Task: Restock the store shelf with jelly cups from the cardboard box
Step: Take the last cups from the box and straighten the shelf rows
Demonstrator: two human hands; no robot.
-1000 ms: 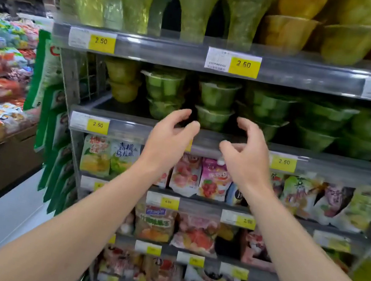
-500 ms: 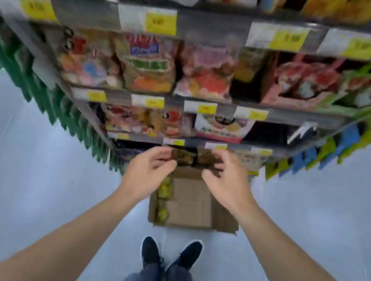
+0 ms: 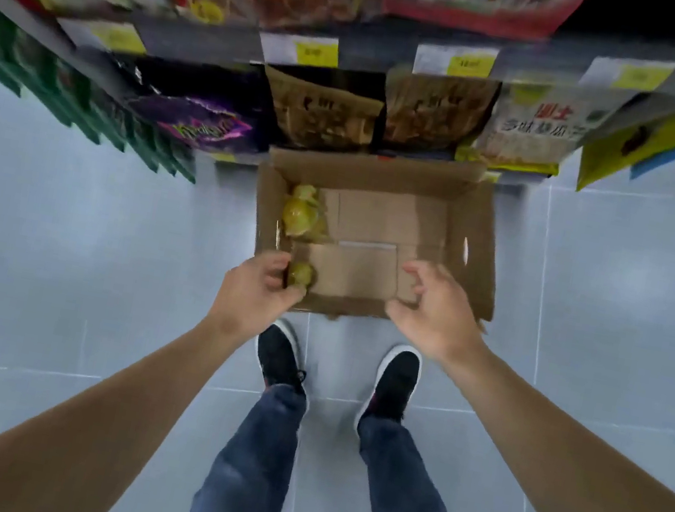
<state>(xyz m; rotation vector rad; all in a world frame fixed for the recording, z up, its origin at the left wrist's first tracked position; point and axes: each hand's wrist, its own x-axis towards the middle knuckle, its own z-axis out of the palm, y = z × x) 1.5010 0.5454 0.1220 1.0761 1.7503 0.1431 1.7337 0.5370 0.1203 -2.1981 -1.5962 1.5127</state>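
Observation:
An open cardboard box point(image 3: 479, 258) stands on the floor against the foot of the shelf. Yellow-green jelly cups point(image 3: 300, 215) lie along its left inner wall. My left hand point(image 3: 260, 285) reaches into the near left corner, its fingers curled round one jelly cup point(image 3: 301, 274). My right hand point(image 3: 437, 307) hovers over the near right part of the box, fingers loosely curled and holding nothing. The rest of the box bottom shows bare cardboard.
The lowest shelves point(image 3: 363, 50) above the box hold snack bags and yellow price tags. Green packets point(image 3: 62, 90) hang on the left, yellow and blue ones point(image 3: 645, 138) on the right. My feet point(image 3: 281, 358) stand on grey tiles just before the box.
My view has swung down from the upper shelf of cups to the floor. Both hands dropped from the shelf edge to the box, and my left hand has taken hold of a cup.

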